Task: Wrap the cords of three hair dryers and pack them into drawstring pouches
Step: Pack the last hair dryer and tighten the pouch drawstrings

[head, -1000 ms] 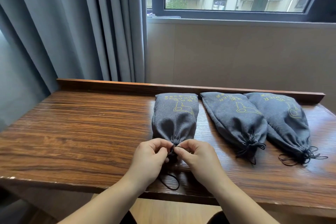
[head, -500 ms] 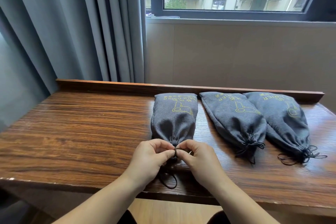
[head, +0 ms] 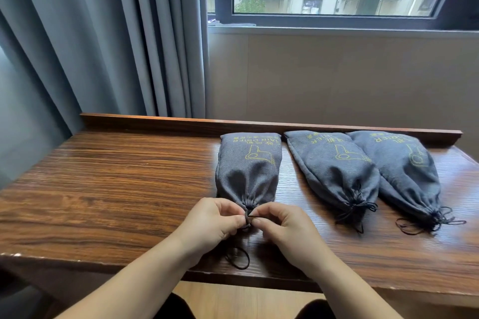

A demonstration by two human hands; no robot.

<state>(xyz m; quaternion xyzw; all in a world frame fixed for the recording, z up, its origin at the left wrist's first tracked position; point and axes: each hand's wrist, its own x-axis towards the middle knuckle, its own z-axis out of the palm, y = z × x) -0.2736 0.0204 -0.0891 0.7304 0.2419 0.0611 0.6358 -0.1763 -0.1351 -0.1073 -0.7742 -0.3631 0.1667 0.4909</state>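
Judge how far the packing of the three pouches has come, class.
Done: the middle pouch and right pouch lie cinched and tied on the table. In hand: the left hand and right hand pinch the drawstring at the left pouch neck. Left: finishing that tie.

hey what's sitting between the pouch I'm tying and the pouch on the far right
In the head view, one more gray drawstring pouch, already cinched, lies between the pouch being tied and the rightmost pouch on the wooden table.
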